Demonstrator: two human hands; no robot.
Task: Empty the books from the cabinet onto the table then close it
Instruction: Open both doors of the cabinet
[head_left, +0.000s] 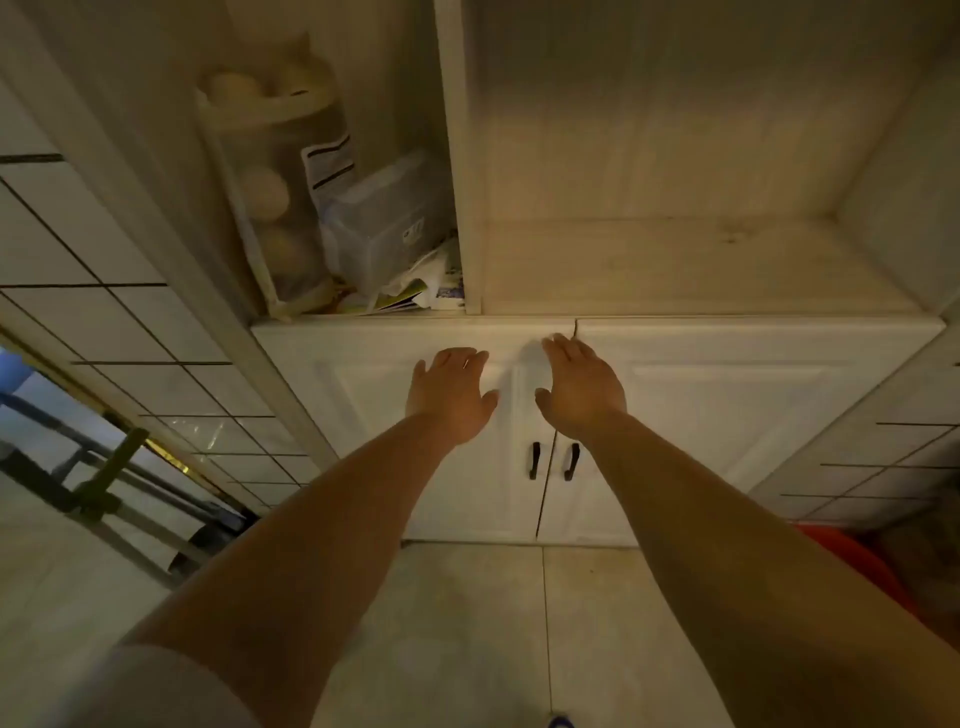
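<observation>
Both doors of the cabinet (597, 415) stood shut, so any books inside were hidden. The left hand (451, 397) and right hand (581, 387) hovered with fingers spread, grasping nothing, seemingly touching the doors, above the two upright handles (553, 460); the right hand was nearer.

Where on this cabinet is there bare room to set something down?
The right shelf, between the divider and the right wall, is bare. The left shelf is crowded with a plastic box, papers and a tall container.
</observation>
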